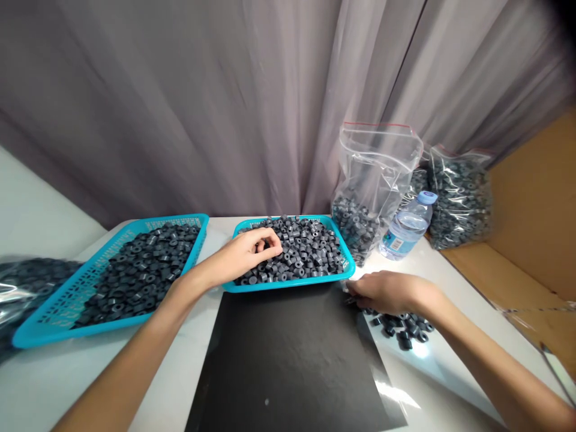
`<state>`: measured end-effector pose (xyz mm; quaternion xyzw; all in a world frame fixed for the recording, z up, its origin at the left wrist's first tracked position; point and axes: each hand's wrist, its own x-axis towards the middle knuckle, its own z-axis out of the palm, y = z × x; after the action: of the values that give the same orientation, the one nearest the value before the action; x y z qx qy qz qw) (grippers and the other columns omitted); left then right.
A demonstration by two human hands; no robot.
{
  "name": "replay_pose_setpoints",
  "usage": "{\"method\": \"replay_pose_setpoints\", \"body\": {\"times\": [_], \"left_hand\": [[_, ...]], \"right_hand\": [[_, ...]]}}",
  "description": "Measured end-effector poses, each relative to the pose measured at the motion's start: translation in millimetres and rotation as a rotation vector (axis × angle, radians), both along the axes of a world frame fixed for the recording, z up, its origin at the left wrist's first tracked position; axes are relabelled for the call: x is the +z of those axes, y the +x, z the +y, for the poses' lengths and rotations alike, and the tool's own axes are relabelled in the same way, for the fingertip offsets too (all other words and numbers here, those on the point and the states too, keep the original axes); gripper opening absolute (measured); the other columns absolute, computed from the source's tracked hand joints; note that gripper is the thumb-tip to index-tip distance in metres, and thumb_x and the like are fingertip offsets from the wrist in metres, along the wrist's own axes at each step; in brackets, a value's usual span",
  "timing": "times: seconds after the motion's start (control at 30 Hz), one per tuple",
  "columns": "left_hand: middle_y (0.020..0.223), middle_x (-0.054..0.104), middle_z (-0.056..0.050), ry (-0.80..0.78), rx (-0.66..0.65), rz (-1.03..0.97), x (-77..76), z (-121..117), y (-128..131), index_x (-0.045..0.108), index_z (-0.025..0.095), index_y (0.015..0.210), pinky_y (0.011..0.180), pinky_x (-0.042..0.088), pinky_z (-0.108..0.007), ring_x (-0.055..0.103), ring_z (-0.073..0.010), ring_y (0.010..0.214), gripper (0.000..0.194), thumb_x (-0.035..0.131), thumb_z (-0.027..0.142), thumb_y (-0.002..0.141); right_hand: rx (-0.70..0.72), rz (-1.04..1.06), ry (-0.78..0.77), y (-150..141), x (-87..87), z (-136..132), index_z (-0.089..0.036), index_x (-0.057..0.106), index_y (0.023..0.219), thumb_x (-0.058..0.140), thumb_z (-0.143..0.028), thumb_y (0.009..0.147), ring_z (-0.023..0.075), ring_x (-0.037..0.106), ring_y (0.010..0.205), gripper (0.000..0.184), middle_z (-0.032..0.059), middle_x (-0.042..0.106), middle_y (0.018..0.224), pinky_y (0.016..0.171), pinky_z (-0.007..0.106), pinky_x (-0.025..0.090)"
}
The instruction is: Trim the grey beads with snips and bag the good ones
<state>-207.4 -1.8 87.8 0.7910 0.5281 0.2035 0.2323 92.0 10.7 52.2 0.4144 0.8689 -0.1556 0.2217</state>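
Observation:
My left hand [252,252] is over the middle blue basket [288,281], thumb and fingertips drawn together in a pinch at the heap of small dark grey ring-shaped pieces [310,246]. Whatever its fingertips hold, if anything, is hidden. At the right far corner of the black mat [288,354], my right hand [387,291] is closed, palm down. A small shiny bit shows under its fingers, too unclear to name. Beside and below that hand, a loose pile of the same pieces [407,330] lies on the white table [472,300].
A larger blue basket [40,330] of similar pieces stands at left, by a filled plastic bag [27,282]. Behind my right hand are an open zip bag [373,180], a water bottle [407,228] and a full bag [463,198]. A cardboard box [535,222] borders the right.

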Motion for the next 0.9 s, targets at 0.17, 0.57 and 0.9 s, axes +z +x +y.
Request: {"method": "replay_pose_setpoints", "body": {"times": [0.17,0.57,0.9], "left_hand": [[0.087,0.059,0.001,-0.051,0.001,-0.123,2.9,2,-6,0.059,0.021,0.090,0.072,0.041,-0.028,0.051,-0.0152,0.076,0.026,0.054,0.046,0.093],[0.087,0.071,-0.003,-0.259,-0.044,-0.160,21.7,-12,-5,0.059,0.020,0.088,0.080,0.052,-0.033,0.067,-0.0196,0.086,0.026,0.061,0.046,0.089],[0.094,0.077,-0.004,-0.294,-0.029,-0.262,25.4,-12,-9,0.073,0.019,0.095,0.087,0.054,-0.032,0.071,-0.0205,0.093,0.023,0.065,0.039,0.088]], "right_hand": [[-0.034,-0.044,0.030,12,2.7,4,-0.017,0.067,0.107,0.047,-0.022,0.092,0.0301,0.067,0.096,0.025,0.0152,0.068,0.107,0.076,0.036,0.047],[-0.103,0.048,-0.049,23,3.7,13,-0.019,0.065,0.089,0.066,-0.034,0.084,0.0177,0.059,0.071,0.016,0.0038,0.065,0.084,0.057,0.025,0.036],[0.117,0.834,0.153,-23,24.4,-4,-0.021,0.063,0.095,0.054,-0.033,0.098,0.0131,0.056,0.073,0.015,0.0005,0.064,0.084,0.068,0.024,0.041]]}}
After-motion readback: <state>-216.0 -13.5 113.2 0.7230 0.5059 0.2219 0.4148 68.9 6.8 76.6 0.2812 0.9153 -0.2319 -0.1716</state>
